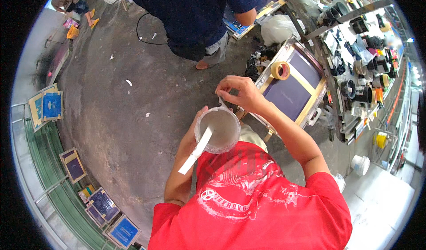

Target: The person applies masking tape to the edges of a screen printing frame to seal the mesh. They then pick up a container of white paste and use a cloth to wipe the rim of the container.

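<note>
My left hand (196, 120) is wrapped around the left side of a round whitish tub (227, 147), held in front of my body. Inside it lies a pale grey substance, and a flat white stick (196, 153) leans out over the near left rim. Above the far rim, my right hand (239, 91) has its thumb and forefinger pinched together. A thin whitish strip (222, 102) runs from these fingertips down to the rim. Whether it is film or dried paste I cannot make out. Some of my left fingers are hidden behind the tub.
A screen-printing frame (288, 97) with a roll of tan tape (280, 70) on it stands at my right. Beyond, a person in a dark shirt (191, 15) stands close ahead. Cluttered shelving (355, 63) fills the far right; more frames (103, 204) lean along the left wall.
</note>
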Tool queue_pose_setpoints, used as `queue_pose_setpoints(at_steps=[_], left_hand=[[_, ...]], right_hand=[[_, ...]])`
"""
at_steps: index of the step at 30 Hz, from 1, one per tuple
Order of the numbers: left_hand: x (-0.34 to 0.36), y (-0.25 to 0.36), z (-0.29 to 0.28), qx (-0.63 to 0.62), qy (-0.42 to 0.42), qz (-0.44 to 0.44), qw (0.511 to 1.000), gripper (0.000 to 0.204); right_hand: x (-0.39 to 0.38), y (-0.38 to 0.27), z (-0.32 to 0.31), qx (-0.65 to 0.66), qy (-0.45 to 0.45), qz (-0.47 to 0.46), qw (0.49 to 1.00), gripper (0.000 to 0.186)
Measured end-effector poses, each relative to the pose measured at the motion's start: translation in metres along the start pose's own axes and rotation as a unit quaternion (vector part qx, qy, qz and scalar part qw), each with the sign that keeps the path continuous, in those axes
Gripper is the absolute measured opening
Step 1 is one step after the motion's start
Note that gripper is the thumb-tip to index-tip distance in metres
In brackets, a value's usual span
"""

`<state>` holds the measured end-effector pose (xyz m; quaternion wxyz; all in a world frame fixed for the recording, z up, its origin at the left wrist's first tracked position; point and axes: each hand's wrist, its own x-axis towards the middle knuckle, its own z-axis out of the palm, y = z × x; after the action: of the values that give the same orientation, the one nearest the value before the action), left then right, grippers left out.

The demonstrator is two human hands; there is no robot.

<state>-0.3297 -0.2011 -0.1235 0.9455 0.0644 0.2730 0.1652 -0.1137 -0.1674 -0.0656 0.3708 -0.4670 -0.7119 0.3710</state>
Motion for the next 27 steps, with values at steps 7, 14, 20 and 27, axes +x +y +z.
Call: queue_pose_setpoints(at_steps=[7,14,20,27], left_hand=[[-0.016,-0.002,0.015,-0.165,-0.094,-0.036,0.981,0.095],[-0.016,0.003,0.031,-0.126,-0.056,-0.013,0.990,0.093],[-0.001,-0.003,-0.076,0.072,0.056,0.104,0.990,0.048],[0.014,-0.011,0.004,-0.038,-0.169,-0.110,0.979,0.070]], right_hand=[[-0.012,0.012,-0.035,0.343,-0.069,0.166,0.922,0.032],[-0.046,0.009,-0.016,0.377,-0.123,0.099,0.913,0.038],[-0.038,0.010,0.013,0.327,0.046,-0.003,0.944,0.016],[-0.071,0.007,0.026,0.267,0.175,0.181,0.930,0.012]])
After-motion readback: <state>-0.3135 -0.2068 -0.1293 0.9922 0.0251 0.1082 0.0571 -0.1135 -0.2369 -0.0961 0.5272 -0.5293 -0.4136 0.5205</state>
